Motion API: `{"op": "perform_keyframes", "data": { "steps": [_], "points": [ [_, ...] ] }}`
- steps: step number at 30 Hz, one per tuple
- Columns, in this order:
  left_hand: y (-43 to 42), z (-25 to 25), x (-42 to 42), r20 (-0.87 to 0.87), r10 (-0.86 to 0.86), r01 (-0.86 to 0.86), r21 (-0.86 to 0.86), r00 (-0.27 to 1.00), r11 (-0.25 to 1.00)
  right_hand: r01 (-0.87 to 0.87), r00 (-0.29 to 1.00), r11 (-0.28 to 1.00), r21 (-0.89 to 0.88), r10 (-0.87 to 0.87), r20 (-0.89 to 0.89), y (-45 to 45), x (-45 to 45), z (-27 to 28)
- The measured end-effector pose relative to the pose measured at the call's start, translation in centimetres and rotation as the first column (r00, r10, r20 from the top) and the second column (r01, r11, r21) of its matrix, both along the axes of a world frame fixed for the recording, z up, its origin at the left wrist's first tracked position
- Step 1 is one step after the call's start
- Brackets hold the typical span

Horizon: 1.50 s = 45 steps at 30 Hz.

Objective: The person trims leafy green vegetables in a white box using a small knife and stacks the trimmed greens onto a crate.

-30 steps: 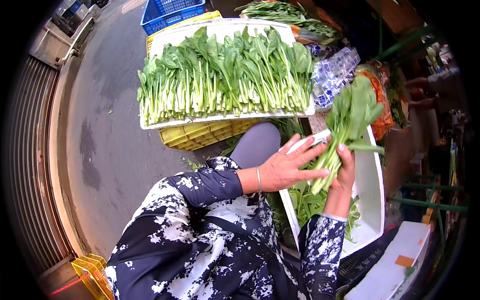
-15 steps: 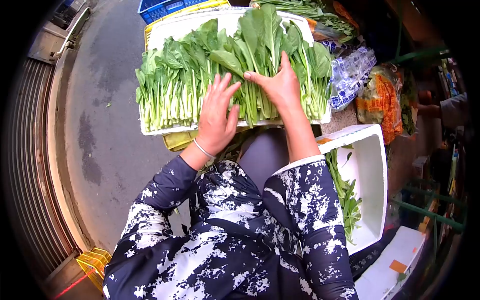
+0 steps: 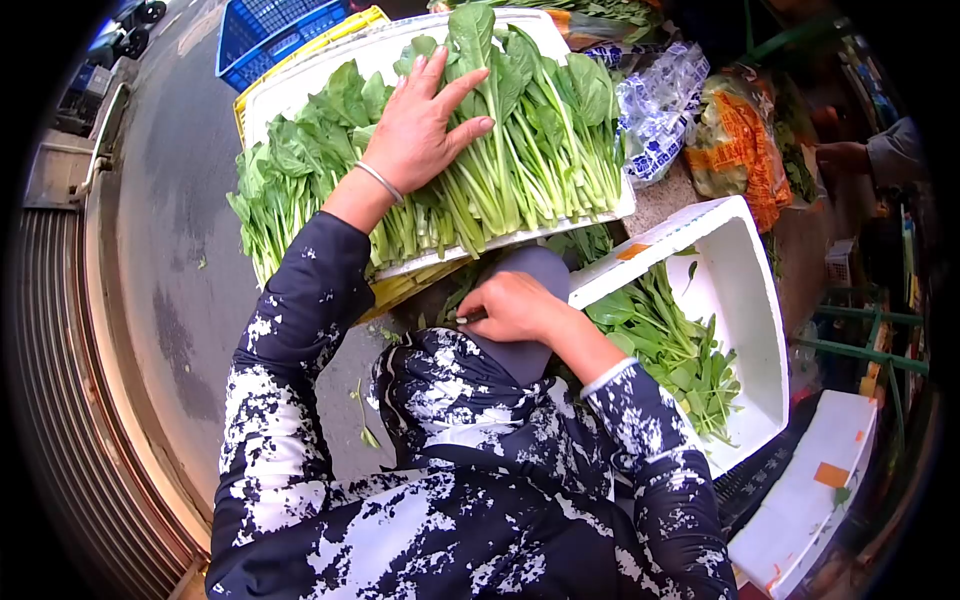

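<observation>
A dense row of leafy greens with pale green stems stands packed on a white foam tray in front of me. My left hand, with a bracelet at the wrist, lies over the leaves, its fingers apart. Down at my lap, below the tray's near edge, my right hand is closed, thumb and fingers pinched together. A small dark bit shows at its fingertips, too small to name. To the right, more loose greens lie inside a tilted white foam box.
Blue and yellow crates stand behind the tray. Bagged vegetables and clear plastic wrapping sit at the right, near another person's hand. A white box is at lower right. Stray leaves lie on the pavement.
My right hand has left the greens and come down to my lap, now closed. My left hand has moved up over the leaves. The view has shifted, showing more greens in the box.
</observation>
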<state>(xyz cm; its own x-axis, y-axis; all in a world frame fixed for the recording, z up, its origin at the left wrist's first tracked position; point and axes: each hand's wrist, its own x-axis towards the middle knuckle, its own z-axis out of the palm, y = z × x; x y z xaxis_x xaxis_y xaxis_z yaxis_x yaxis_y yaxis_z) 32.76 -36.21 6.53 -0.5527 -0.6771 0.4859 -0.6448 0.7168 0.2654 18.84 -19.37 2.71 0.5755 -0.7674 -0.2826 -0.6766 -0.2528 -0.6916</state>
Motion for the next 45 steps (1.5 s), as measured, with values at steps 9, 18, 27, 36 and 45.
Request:
{"op": "perform_keyframes", "data": {
  "steps": [9,18,27,36,45],
  "points": [
    [-4.6,-3.5,-0.9,0.162,-0.125,0.086,0.228,0.979,0.97,0.057,0.997,0.997,-0.053,-0.054,0.057,-5.0,0.1,0.9],
    [-6.5,-5.7,0.2,0.145,-0.191,0.142,0.296,0.971,0.945,0.144,0.986,0.961,-0.235,-0.119,0.117,-3.9,-1.4,0.8],
    [4.4,4.1,-1.7,0.224,0.142,-0.088,-0.236,0.964,0.968,0.851,0.488,0.513,0.112,-0.851,0.194,17.6,-12.6,-2.6],
    [20.9,-3.0,-21.2,-0.123,-0.707,0.686,0.405,0.697,0.605,0.997,-0.022,-0.019,0.071,-0.999,0.045,36.3,-22.3,-2.9],
    [29.3,-15.6,-39.0,0.464,-0.684,0.5,0.468,0.563,0.729,0.995,-0.094,-0.09,0.052,-0.993,0.067,41.8,-26.3,-6.5]
  ]
}}
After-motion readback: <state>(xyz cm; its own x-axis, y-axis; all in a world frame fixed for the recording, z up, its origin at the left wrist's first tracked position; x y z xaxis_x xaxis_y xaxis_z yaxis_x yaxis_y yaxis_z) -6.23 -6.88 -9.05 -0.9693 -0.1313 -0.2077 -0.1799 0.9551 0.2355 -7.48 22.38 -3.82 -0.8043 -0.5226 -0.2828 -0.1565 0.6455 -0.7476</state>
